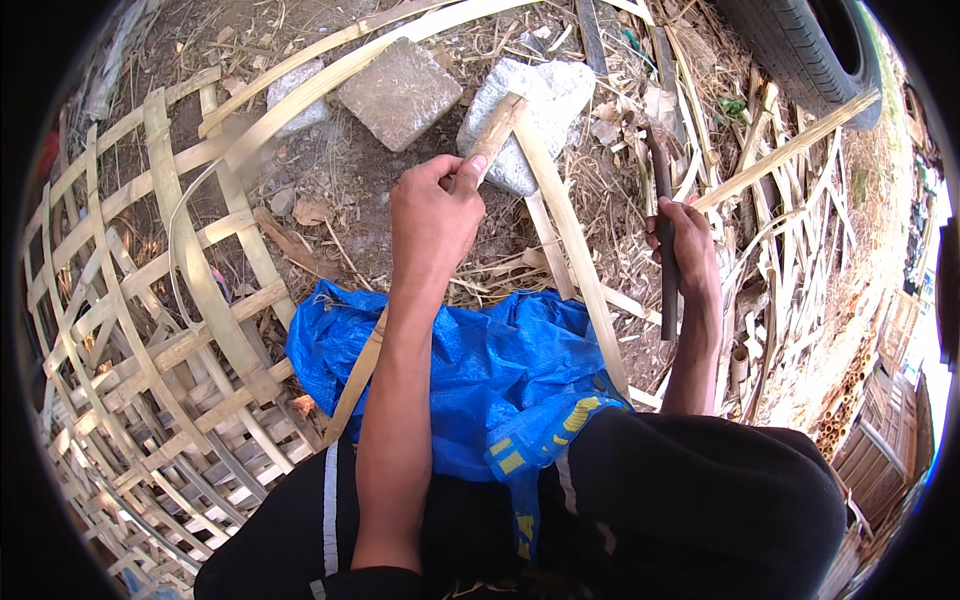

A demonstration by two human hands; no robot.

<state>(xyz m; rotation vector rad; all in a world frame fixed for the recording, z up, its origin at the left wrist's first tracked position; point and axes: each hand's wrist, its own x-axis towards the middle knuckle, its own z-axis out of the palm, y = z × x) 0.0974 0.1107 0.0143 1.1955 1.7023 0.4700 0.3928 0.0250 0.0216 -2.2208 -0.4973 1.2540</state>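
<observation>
My left hand (432,210) grips a flat bamboo strip (355,380) that runs from under my forearm up to its end against a pale stone (545,95). My right hand (685,245) is closed on the dark handle of a knife-like tool (666,215), held upright to the right. A second, longer bamboo strip (575,240) leans from the pale stone down across a blue plastic sheet (480,380) that covers my lap.
A half-woven bamboo lattice (160,340) spreads on the left. Two grey stones (398,90) lie on dirt at the top. Loose bamboo slats and shavings (780,200) pile on the right, below a black tyre (800,50).
</observation>
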